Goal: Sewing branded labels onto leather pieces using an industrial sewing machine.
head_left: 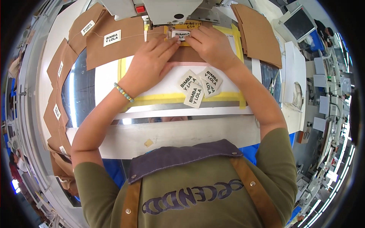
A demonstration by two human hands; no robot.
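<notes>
Under the head of a white sewing machine (167, 13) lies a brown fabric panel (186, 56) with a white printed label (180, 34) on it. My left hand (148, 66) rests flat on the panel, its outstretched fingers reaching the label's left lower edge. At the label's right edge, my right hand (213, 47) has its fingers bent, with thumb and index finger pressed on the corner. The fingers partly cover the label. Several loose white labels (194, 96) overlap on the white work surface between my forearms.
A thread-linked chain of brown panels (110, 55), each with a label, curves down the left side. Brown pieces (262, 40) are stacked at the right. Yellow tape (159, 99) borders the white surface. A screen (299, 22) stands at the far right.
</notes>
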